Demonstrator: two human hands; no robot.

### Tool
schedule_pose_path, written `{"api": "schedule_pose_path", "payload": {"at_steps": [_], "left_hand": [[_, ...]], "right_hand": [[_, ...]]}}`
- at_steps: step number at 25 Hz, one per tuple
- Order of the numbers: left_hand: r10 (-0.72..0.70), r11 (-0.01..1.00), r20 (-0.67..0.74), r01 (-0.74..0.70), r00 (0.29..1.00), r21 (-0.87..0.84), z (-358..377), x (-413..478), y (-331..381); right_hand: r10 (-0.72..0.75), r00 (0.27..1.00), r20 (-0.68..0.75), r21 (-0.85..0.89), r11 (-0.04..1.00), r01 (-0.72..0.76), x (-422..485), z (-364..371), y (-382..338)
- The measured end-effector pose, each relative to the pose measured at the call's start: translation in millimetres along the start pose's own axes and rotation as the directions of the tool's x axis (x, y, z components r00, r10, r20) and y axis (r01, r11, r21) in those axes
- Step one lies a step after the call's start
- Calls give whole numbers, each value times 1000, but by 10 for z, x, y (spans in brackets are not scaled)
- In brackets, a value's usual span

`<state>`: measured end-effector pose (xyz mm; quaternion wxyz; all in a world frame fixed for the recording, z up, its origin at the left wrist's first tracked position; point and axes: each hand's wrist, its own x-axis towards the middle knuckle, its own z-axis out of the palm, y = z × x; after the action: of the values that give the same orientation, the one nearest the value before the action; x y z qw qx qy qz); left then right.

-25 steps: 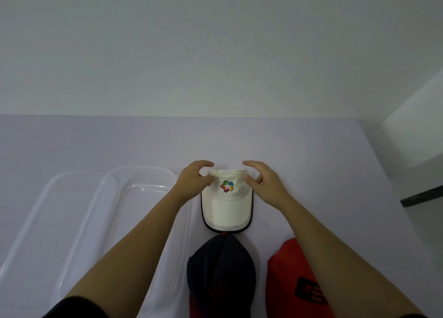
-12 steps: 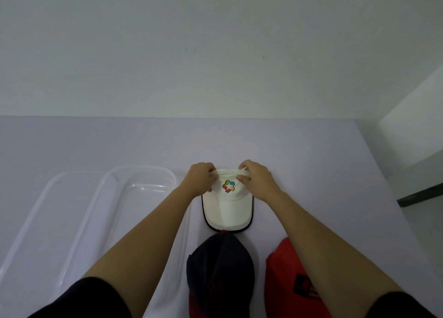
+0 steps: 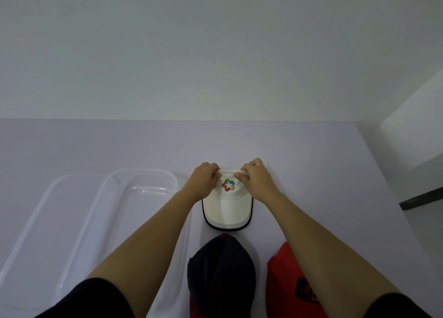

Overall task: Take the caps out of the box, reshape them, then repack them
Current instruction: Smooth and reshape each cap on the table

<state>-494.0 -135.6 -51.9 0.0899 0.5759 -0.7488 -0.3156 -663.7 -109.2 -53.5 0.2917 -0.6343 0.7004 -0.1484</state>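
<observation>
Crown edge of the white cloth cap (image 3: 227, 209), laid on the pale table (image 3: 311, 154), is pinched by the left hand (image 3: 202, 183) and right hand (image 3: 257, 181); a crooked crease could be caused by uneven pulling.

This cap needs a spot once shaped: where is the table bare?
Bare: the table beyond the white cap toward the wall, and right of it to the edge. Crowded: near you, the dark cap and red cap; the clear box fills the left.
</observation>
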Motion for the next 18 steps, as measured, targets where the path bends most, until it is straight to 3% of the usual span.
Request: {"api": "schedule_pose_path", "payload": {"at_steps": [4, 7, 11, 18], "left_hand": [[-39, 999, 50, 39, 998, -5, 36, 27, -57], [-90, 988, 0, 90, 996, -129, -76, -5, -142], [-59, 987, -3, 58, 998, -151, -148, -28, -175], [-86, 990, -73, 77, 994, -123, -42, -20, -149]], "right_hand": [[-5, 1000, -8, 34, 999, 5, -3, 6, 60], [-66, 998, 7, 124, 990, 64, -44, -35, 227], [-91, 996, -21, 160, 983, 93, -63, -16, 343], [73, 997, 8, 330, 941, -72, -23, 62, 247]]}}
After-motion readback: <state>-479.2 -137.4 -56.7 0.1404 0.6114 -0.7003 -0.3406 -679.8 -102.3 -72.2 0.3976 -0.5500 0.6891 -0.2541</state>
